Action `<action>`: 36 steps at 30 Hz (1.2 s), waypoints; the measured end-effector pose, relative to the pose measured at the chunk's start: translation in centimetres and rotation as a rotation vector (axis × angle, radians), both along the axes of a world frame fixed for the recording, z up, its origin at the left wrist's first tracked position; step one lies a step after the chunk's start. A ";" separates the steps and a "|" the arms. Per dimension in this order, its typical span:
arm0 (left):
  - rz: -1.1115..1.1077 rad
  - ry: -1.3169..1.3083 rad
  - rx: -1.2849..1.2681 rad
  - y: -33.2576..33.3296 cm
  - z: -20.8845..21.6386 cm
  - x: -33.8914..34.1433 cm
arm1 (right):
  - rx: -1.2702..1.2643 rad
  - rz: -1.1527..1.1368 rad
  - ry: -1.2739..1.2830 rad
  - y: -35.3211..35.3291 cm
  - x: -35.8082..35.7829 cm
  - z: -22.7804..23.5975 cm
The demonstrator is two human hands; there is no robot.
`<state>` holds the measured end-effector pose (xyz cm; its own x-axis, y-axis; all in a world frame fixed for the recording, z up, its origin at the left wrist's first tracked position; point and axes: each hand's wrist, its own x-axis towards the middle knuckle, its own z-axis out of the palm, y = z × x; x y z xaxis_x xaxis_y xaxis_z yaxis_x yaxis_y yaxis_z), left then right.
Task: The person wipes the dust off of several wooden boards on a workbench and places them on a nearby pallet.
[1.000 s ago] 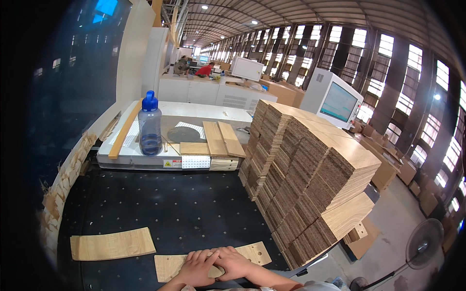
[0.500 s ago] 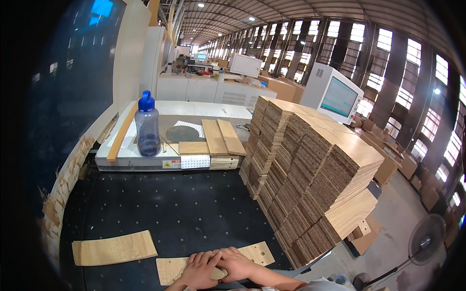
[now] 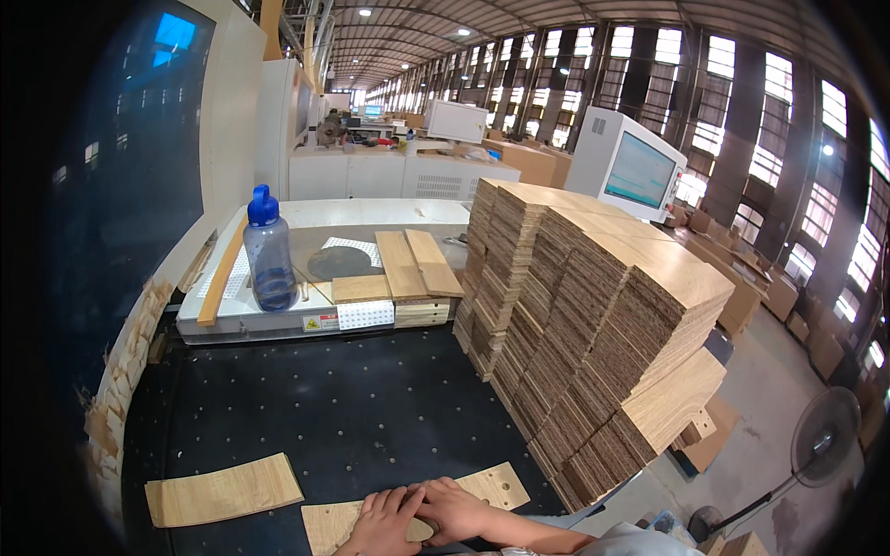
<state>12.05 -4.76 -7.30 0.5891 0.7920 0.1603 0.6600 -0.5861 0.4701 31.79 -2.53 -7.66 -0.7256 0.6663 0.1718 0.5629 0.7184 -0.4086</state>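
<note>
"What colour is the nearest board (image 3: pixel 482 485)?"
"Pale tan, wood-grained; the stacked panels (image 3: pixel 654 255) have mottled brown edges (image 3: pixel 589 320)."
"And the bench (image 3: pixel 343 398)?"
"Black, pale-dotted. The bottle (image 3: pixel 271 264) is bluish, its cap (image 3: pixel 263 208) bright blue."

A yellow-and-red warning label (image 3: pixel 322 322) stood on the white machine bed (image 3: pixel 246 329); its words were too small for reading.
</note>
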 end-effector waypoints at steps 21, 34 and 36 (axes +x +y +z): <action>-0.057 0.053 0.036 0.4 0.7 -0.2 | -0.011 -0.015 -0.014 -0.3 0.1 0.4; -0.089 0.017 0.091 0.7 -0.2 -0.4 | -0.001 -0.010 0.000 -0.4 0.1 0.2; -0.113 0.018 0.077 0.9 0.1 -0.2 | -0.044 -0.021 -0.013 -0.4 0.4 0.1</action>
<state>11.84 -3.91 -7.16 0.6775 0.7059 0.2067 0.5956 -0.6914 0.4090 32.14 -2.97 -7.56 -0.7131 0.6884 0.1325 0.5836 0.6877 -0.4317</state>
